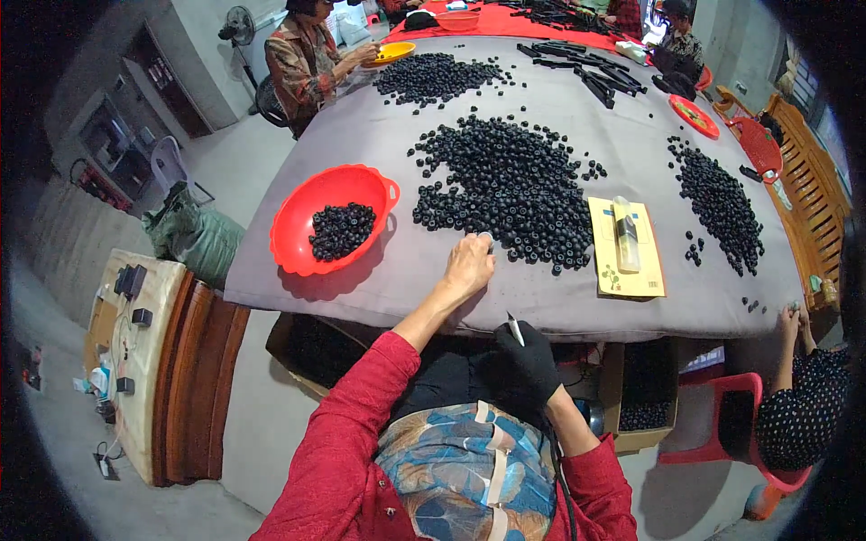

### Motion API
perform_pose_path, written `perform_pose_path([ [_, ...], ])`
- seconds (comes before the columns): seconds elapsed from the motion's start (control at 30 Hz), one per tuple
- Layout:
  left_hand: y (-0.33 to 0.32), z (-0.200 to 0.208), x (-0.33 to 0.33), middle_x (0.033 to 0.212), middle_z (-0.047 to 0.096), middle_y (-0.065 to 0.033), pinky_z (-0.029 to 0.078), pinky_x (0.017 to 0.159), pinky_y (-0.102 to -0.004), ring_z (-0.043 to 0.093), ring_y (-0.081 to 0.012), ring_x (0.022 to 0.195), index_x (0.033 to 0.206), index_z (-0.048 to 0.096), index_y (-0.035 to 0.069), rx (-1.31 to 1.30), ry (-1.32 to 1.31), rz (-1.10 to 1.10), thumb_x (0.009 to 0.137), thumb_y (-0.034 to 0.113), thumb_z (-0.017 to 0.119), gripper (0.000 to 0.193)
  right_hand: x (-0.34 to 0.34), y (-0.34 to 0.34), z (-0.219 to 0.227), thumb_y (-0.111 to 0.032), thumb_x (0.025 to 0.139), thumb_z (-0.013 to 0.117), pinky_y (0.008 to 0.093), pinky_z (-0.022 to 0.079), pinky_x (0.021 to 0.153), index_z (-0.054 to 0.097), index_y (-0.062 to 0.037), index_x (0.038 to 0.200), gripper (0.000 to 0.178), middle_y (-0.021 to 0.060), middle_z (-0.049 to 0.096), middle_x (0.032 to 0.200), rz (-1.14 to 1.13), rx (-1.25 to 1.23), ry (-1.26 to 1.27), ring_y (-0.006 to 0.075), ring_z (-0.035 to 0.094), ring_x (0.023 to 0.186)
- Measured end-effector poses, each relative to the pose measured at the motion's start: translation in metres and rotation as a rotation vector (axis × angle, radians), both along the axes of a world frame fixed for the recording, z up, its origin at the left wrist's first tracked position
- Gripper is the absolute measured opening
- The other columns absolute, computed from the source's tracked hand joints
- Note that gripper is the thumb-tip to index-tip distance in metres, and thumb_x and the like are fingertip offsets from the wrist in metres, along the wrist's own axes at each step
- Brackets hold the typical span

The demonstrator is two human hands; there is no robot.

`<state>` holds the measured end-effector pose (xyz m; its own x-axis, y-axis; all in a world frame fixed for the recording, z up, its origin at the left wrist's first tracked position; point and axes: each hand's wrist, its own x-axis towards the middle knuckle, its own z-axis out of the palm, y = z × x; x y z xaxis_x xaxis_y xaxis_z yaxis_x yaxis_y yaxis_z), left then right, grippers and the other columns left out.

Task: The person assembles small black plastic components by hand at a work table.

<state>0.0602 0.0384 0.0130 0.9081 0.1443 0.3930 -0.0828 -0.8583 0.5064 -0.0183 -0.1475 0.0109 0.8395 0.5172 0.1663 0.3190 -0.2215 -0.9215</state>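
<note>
My left hand (pixel 469 269), bare, rests at the near edge of a big heap of small black ring-shaped parts (pixel 514 185). Its fingers are closed together, with a small whitish spot (pixel 486 240) at the tips; what they pinch I cannot make out. At the table's front edge, my right hand (pixel 532 363) wears a black glove. It grips a slim white pen-like tool (pixel 516 330) with a dark pointed tip aimed up and left. Left of my left hand stands a red scalloped bowl (pixel 290 225) partly filled with the same black parts (pixel 341 231).
A yellow booklet (pixel 629 281) carries a clear tube (pixel 626 236). More black heaps lie at the right (pixel 719 203) and far side (pixel 437 78), near black strips (pixel 595 68). Co-workers sit around the grey-covered table (pixel 406 293). Boxes of black parts (pixel 645 415) stand underneath.
</note>
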Motion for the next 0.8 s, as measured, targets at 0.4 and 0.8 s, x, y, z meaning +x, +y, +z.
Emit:
perform_pose_path([
  [0.4,-0.035,0.015,-0.082,0.07,0.055,-0.0001,0.039,0.046,-0.0227,0.048,-0.0068,0.054,0.094,0.057,0.002,-0.966,0.297,-0.227,0.085,0.013,0.051,0.015,0.005,-0.009,0.008,-0.016,0.081,0.055,0.0328,0.042,0.06,0.055,-0.0009,0.091,0.018,0.0099,0.056,0.079,-0.195,-0.009,-0.068,0.0211,0.051,0.071],
  [0.8,-0.051,0.02,-0.124,0.065,0.053,-0.0015,0.036,0.042,-0.0201,0.044,-0.0057,0.048,0.079,0.056,0.002,-1.864,0.422,-0.469,0.086,0.013,0.054,0.013,-0.007,-0.007,0.03,-0.014,0.082,0.058,0.0237,0.044,0.068,0.055,-0.0005,0.107,0.028,0.0039,0.06,0.087,-0.125,0.312,0.406,0.009,0.054,0.078],
])
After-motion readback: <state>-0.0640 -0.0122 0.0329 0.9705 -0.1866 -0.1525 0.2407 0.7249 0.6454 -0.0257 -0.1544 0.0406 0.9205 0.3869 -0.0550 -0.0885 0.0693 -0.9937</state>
